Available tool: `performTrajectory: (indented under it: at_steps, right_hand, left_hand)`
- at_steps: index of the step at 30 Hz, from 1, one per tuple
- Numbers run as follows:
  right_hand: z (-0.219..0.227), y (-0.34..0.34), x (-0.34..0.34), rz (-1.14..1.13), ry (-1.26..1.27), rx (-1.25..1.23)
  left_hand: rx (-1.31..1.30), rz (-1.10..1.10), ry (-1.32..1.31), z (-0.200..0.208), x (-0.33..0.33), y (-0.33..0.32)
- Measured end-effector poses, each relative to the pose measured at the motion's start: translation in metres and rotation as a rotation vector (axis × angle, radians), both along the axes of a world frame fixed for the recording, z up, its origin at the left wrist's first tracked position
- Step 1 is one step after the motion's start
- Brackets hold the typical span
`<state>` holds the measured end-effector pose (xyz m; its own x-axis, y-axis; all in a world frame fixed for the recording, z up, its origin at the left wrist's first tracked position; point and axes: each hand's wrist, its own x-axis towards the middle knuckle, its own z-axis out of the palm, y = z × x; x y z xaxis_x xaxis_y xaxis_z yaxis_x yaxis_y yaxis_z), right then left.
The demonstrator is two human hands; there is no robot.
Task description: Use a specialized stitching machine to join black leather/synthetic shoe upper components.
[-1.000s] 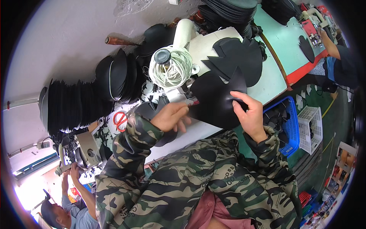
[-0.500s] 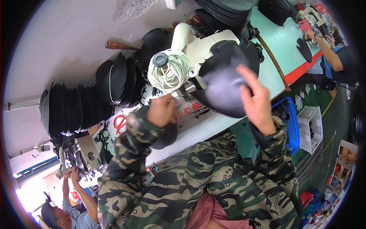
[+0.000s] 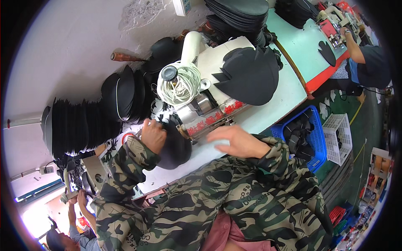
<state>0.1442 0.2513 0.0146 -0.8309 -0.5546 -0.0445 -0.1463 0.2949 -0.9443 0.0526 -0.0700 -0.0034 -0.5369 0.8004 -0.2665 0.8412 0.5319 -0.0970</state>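
Observation:
My left hand [image 3: 153,136], its fingers curled, is at the left edge of a rounded black sheet piece [image 3: 175,148] on the near side of the sewing machine. Whether the fingers grip that piece or something else is hidden. Over the white table's front edge hovers my right hand [image 3: 239,141], fingers stretched out and nothing in them. Black pieces with jagged notched edges [image 3: 251,77] lie overlapping on the flat bed to the right of the machine [image 3: 201,104]. A coil of pale cord [image 3: 182,85] hangs round the machine's top.
Stacks of black pieces stand along the wall [image 3: 79,125] and at the back [image 3: 240,12]. A wooden-handled tool [image 3: 124,57] projects near the wall. On the right floor are a blue basket [image 3: 320,144] and a white crate [image 3: 338,140]. Other people work at far left and far right.
My right hand has let go of the black pieces, leaving them on the bed, and moved down and left. My left hand has shifted left and down, away from the machine.

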Motion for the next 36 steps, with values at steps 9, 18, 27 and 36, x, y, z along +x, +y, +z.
performTrajectory:
  at_steps: [9, 18, 27, 36]
  right_hand:
    - [-0.012, -0.039, 0.009, -0.35, -0.18, -0.122]
    - [-0.023, -0.088, 0.004, -0.342, -0.35, -0.486]
    - [-0.028, -0.031, -0.007, -0.398, -0.243, -0.316]
    - [0.017, 0.025, 0.001, -0.677, 0.045, 0.043]
  left_hand:
    - [0.457, 0.651, -1.56, 0.025, -0.018, 0.046]
    - [0.493, 0.954, -1.664, 0.031, -0.063, 0.055]
    - [0.75, 0.792, -1.351, 0.006, -0.03, 0.096]
    - [0.442, 0.725, -1.434, 0.042, -0.005, 0.076]
